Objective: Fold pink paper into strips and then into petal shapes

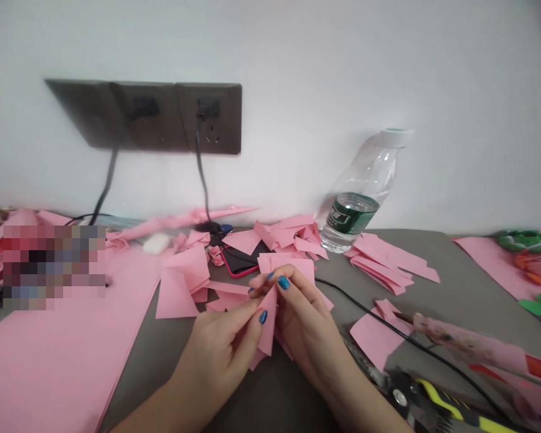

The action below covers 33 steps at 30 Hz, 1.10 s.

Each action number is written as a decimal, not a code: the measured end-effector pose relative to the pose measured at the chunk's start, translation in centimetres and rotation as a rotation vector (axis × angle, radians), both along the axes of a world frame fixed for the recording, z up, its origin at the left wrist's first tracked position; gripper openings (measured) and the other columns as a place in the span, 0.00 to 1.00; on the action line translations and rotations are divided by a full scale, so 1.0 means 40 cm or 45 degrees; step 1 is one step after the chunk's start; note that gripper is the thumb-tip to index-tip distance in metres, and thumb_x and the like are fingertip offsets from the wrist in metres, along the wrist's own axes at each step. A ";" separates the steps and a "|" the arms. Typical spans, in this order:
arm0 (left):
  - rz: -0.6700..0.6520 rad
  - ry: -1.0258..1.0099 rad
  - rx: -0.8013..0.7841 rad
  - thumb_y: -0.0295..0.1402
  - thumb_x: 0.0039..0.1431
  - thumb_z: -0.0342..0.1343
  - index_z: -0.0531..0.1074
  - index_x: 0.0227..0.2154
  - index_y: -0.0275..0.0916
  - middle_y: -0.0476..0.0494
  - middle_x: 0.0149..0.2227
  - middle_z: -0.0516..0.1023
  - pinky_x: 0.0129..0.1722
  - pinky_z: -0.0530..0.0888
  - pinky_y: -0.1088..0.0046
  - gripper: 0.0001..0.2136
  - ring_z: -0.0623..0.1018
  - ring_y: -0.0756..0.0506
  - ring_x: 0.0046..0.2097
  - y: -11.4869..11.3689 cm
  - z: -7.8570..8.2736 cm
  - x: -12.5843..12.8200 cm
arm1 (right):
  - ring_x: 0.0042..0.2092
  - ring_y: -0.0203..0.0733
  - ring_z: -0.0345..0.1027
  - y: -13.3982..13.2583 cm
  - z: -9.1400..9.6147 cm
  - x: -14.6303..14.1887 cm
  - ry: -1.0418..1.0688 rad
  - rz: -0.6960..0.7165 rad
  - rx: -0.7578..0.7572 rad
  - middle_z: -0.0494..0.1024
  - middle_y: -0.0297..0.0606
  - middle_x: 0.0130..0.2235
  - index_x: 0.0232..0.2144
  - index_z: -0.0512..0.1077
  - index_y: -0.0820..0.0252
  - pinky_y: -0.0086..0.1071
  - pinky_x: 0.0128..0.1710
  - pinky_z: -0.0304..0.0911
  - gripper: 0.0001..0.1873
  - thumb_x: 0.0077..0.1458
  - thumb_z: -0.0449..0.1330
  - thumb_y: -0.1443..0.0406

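Observation:
My left hand and my right hand meet above the grey table, their fingertips pinching a folded piece of pink paper upright between them. The nails are painted blue. Behind the hands, a loose pile of cut pink paper squares lies against a phone in a pink case. Another pink sheet sits partly hidden behind my right hand. The lower part of the folded piece is hidden by my fingers.
A large pink sheet covers the table's left side, and a stack of pink strips lies by a tilted water bottle. Yellow-handled pliers and a black cable lie to the right. A pixelated patch hides part of the left.

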<state>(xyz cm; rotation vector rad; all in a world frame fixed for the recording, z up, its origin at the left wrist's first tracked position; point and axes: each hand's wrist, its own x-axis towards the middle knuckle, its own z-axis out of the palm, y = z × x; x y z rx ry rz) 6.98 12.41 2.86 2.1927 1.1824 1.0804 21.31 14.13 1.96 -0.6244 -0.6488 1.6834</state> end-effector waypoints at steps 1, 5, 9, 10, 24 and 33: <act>0.000 0.003 -0.018 0.24 0.67 0.48 0.75 0.30 0.33 0.57 0.18 0.61 0.18 0.57 0.79 0.12 0.62 0.55 0.17 0.000 0.003 0.000 | 0.34 0.38 0.75 0.003 0.000 0.001 -0.008 -0.013 0.006 0.83 0.34 0.35 0.31 0.78 0.55 0.27 0.34 0.69 0.08 0.56 0.69 0.58; 0.004 0.002 -0.035 0.25 0.66 0.48 0.76 0.31 0.33 0.57 0.18 0.59 0.17 0.56 0.79 0.12 0.60 0.55 0.17 0.000 0.012 0.002 | 0.34 0.40 0.74 0.010 -0.001 0.006 -0.093 -0.064 0.057 0.82 0.36 0.33 0.30 0.78 0.57 0.30 0.34 0.68 0.09 0.56 0.68 0.57; -0.001 0.016 -0.036 0.25 0.67 0.47 0.78 0.36 0.32 0.57 0.18 0.58 0.18 0.57 0.79 0.13 0.60 0.55 0.17 0.000 0.010 0.002 | 0.35 0.39 0.74 0.009 0.001 0.008 -0.181 -0.093 0.114 0.81 0.35 0.32 0.30 0.78 0.56 0.30 0.37 0.67 0.07 0.57 0.68 0.60; -0.003 0.013 -0.037 0.25 0.67 0.47 0.79 0.38 0.32 0.57 0.18 0.58 0.18 0.57 0.79 0.13 0.60 0.54 0.17 0.000 0.008 0.002 | 0.35 0.39 0.74 0.008 0.002 0.008 -0.178 -0.094 0.116 0.81 0.34 0.32 0.30 0.78 0.56 0.30 0.37 0.67 0.07 0.57 0.68 0.60; -0.003 -0.143 -0.291 0.31 0.70 0.46 0.75 0.32 0.35 0.57 0.20 0.55 0.20 0.58 0.78 0.15 0.62 0.54 0.19 -0.005 0.011 -0.006 | 0.34 0.41 0.75 0.008 0.002 0.007 -0.345 -0.108 0.162 0.82 0.36 0.31 0.28 0.80 0.55 0.33 0.41 0.69 0.07 0.52 0.71 0.60; -0.057 -0.249 -0.449 0.35 0.70 0.47 0.68 0.25 0.38 0.55 0.21 0.59 0.22 0.58 0.77 0.16 0.62 0.52 0.23 -0.004 0.012 -0.002 | 0.35 0.41 0.73 0.005 0.001 0.003 -0.227 -0.071 0.086 0.81 0.36 0.31 0.27 0.79 0.55 0.31 0.37 0.68 0.07 0.51 0.71 0.60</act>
